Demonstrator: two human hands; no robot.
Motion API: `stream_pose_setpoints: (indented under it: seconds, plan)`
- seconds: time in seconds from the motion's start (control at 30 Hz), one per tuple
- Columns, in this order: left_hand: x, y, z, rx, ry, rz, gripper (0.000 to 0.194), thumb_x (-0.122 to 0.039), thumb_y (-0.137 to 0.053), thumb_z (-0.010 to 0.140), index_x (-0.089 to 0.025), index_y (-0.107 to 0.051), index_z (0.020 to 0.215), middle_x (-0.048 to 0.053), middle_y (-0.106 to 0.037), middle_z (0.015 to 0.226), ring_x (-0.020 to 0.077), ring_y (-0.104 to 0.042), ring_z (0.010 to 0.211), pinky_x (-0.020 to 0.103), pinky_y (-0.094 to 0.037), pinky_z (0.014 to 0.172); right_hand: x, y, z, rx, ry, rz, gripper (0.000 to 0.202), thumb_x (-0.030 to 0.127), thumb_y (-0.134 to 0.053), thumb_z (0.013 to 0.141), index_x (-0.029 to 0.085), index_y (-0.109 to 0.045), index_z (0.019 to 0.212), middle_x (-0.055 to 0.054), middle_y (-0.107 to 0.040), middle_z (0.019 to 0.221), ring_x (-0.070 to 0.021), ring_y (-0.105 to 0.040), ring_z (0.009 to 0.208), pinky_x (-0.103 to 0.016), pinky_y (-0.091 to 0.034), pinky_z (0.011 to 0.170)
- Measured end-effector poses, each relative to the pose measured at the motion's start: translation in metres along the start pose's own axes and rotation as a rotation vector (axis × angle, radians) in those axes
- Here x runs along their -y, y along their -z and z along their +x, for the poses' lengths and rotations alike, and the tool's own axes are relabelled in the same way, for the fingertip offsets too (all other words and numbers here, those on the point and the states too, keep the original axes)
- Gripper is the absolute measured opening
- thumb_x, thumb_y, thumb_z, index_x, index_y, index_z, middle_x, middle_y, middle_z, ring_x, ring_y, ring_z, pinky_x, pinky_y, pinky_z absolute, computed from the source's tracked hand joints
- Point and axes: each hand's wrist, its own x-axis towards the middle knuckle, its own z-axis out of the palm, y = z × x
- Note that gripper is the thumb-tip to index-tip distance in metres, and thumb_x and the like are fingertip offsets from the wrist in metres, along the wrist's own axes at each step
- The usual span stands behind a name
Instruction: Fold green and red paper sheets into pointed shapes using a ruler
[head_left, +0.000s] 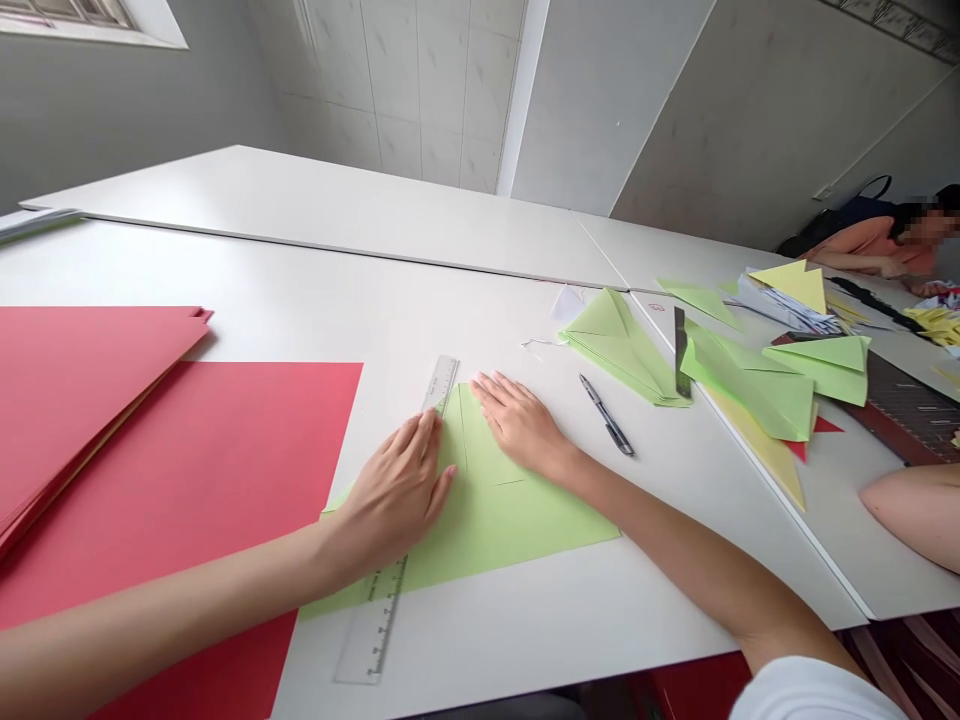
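Note:
A light green paper sheet (517, 520) with thin drawn lines lies on the white table. Across its left part runs a clear plastic ruler (373, 630), slanted, its ends showing above and below my left hand (397, 490). That hand presses flat on the ruler and paper, thumb apart from the other fingers. My right hand (521, 420) rests palm down on the upper right part of the green sheet, fingers stretched out and holding nothing. To its right lies a black pen (606, 415) on the table.
Large red sheets (247, 480) cover the left side. Folded green papers (619, 345), a dark ruler (681, 350) and yellow paper (757, 450) lie to the right. Another person's arm (919, 510) reaches in at the right edge; a person in orange (855, 240) sits at the far right.

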Motion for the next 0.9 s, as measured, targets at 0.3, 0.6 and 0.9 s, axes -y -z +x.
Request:
stream_pose_setpoints:
  seconds: [0.3,0.6,0.9]
  plan:
    - [-0.043,0.001,0.025,0.034,-0.039,-0.048,0.038,-0.02,-0.031,0.096,-0.004,-0.062,0.11,0.021,-0.06,0.102,0.0303,-0.054,0.094,0.046,-0.049,0.078,-0.043,0.008,0.013,0.028,0.215,-0.013,0.046,0.027,-0.035,0.104,0.027,-0.04,0.15,-0.001,-0.038,0.156,-0.0173,-0.03,0.147,-0.04,-0.032,0.119]
    - [0.005,0.005,0.021,0.073,-0.204,-0.067,0.046,-0.049,-0.045,0.097,-0.011,-0.053,0.12,0.021,-0.046,0.142,0.0345,-0.043,0.134,0.048,-0.05,0.1,-0.055,0.006,0.018,0.036,0.272,0.027,0.044,0.029,-0.034,0.105,0.029,-0.041,0.149,0.001,-0.036,0.157,-0.0182,-0.028,0.148,-0.041,-0.028,0.121]
    - [-0.016,-0.005,0.024,0.088,-0.252,-0.106,0.052,-0.043,-0.045,0.097,-0.012,-0.045,0.14,0.023,-0.044,0.14,0.0395,-0.042,0.134,0.056,-0.049,0.101,-0.053,0.002,0.016,0.096,0.215,0.101,0.048,0.03,-0.028,0.106,0.028,-0.034,0.153,0.002,-0.029,0.161,-0.0202,-0.02,0.151,-0.046,-0.022,0.123]
